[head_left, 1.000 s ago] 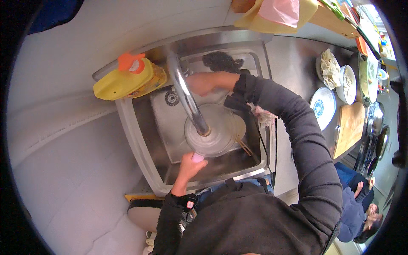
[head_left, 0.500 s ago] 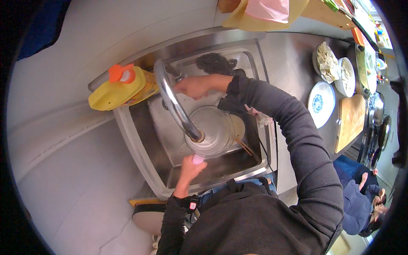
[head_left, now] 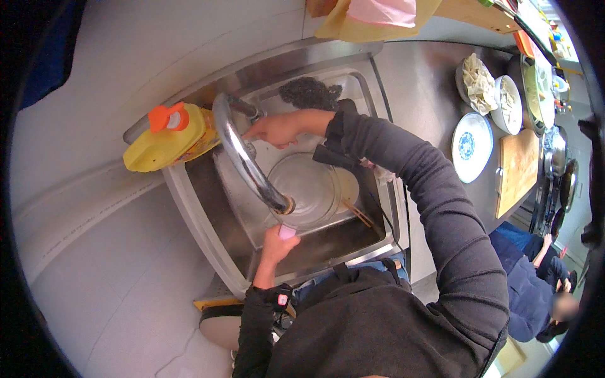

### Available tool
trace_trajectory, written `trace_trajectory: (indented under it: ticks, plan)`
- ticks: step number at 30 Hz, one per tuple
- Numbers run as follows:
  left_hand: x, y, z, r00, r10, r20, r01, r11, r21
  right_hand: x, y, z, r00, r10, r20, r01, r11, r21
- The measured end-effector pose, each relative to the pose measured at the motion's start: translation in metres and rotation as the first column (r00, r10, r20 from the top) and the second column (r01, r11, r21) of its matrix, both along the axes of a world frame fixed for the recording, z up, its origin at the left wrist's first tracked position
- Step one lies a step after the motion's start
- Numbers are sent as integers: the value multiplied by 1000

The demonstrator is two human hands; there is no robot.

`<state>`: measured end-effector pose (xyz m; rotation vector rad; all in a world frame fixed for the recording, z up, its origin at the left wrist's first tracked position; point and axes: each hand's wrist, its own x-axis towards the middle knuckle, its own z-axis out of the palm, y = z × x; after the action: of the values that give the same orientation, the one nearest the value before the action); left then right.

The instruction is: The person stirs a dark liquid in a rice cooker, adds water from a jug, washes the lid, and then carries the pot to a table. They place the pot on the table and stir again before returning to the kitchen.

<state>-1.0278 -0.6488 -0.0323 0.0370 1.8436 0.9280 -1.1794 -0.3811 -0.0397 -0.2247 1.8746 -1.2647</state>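
Note:
In the sink [head_left: 203, 218], a clear round glass vessel [head_left: 301, 189] sits below the end of the curved chrome faucet [head_left: 242, 164]. My left hand [head_left: 275, 247] is closed around a pink handle [head_left: 287, 232] at the vessel's near rim. My right hand [head_left: 280, 128] reaches across the sink to the faucet's base, index finger stretched out and the other fingers loosely curled. Its fingertips are close to the chrome, and the spout hides whether they touch a lever. A pale round dish [head_left: 348, 187] lies partly under the vessel, with chopsticks [head_left: 358, 213] beside it.
A yellow jug with an orange cap [head_left: 170, 138] stands left of the faucet. Dark mesh [head_left: 310, 93] lies at the sink's back. On the right counter are bowls of dumplings [head_left: 479, 85], a blue-patterned plate [head_left: 471, 148] and a cutting board [head_left: 518, 170]. Another person [head_left: 529, 290] is at far right.
The whole view has shifted slightly. My hands stay at the handle and the faucet's base. At far right, the other person's arms and head have changed position.

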Motion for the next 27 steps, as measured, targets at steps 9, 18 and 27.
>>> trace_trajectory:
  ticks: [9,18,27]
  plan:
    - [11,-2,2,998,55,-45,-52,997,50,-1,-7,-14,996,-19,-88,15,999,-46]
    - [44,12,-34,931,161,-326,-61,953,298,2,0,6,988,-95,119,118,974,-195]
    - [63,46,-52,863,392,-319,-316,911,266,-17,33,-33,976,-100,194,119,989,-89]
